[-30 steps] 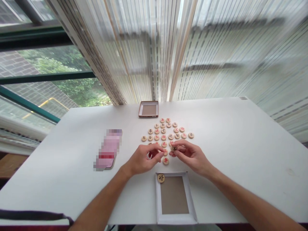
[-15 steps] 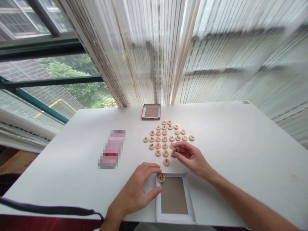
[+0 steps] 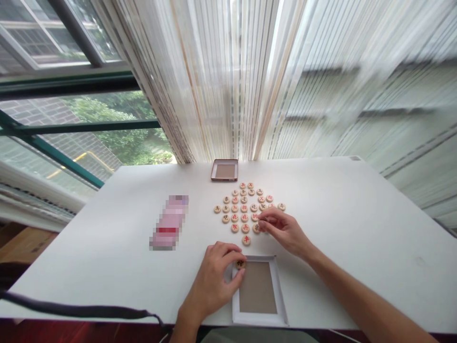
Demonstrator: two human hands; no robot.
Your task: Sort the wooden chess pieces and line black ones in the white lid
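My left hand (image 3: 219,274) curls at the upper left corner of the near box tray (image 3: 235,305). Its thumb and forefinger close around a round wooden xiangqi piece (image 3: 240,264) with a black character. At the right side of the laid-out pieces, my right hand (image 3: 285,231) is pinched; its fingers largely hide what lies between them, where a xiangqi piece showed a moment earlier. Just left of those fingertips is a red-marked xiangqi piece (image 3: 254,217), with a black-marked one (image 3: 256,228) below it. Several other pieces lie flat in rows, the nearest a red-marked piece (image 3: 246,240).
A second shallow box part (image 3: 224,171) stands at the back of the white table (image 3: 339,228). Left of the pieces lies a pixelated pink item (image 3: 169,223). A dark strap (image 3: 78,309) crosses the front left corner. String curtains (image 3: 221,85) hang behind the table.
My left thumb and forefinger have closed in on the piece at the tray corner. My right hand stays by the rows; the piece in its fingers is now hidden. The view has shifted slightly.
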